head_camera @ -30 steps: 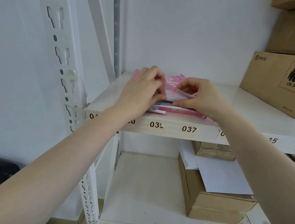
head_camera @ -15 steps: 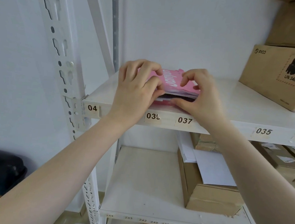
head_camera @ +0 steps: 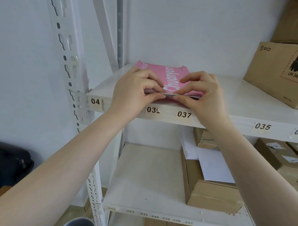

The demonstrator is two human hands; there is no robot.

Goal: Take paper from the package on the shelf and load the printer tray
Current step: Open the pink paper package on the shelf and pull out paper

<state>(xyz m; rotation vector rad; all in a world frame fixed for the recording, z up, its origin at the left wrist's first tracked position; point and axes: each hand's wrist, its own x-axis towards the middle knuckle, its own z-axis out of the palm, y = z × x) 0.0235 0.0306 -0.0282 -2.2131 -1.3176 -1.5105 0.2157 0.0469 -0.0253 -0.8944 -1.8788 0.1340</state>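
The pink paper package [head_camera: 162, 76] lies at the front edge of the shelf [head_camera: 234, 103], in the centre of the frame. Half a second ago the wrapper was lifted open; now it is pressed flatter. The left hand [head_camera: 133, 92] and the right hand [head_camera: 201, 95] both pinch a thin edge at its near end, fingers [head_camera: 156, 95] closed on it. Whether they hold sheets or only wrapper, I cannot tell. I judge the paper is about to be drawn out; the printer is not in view.

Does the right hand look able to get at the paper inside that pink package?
Probably yes: the right hand already pinches the open front edge of the pink package, and nothing blocks it.
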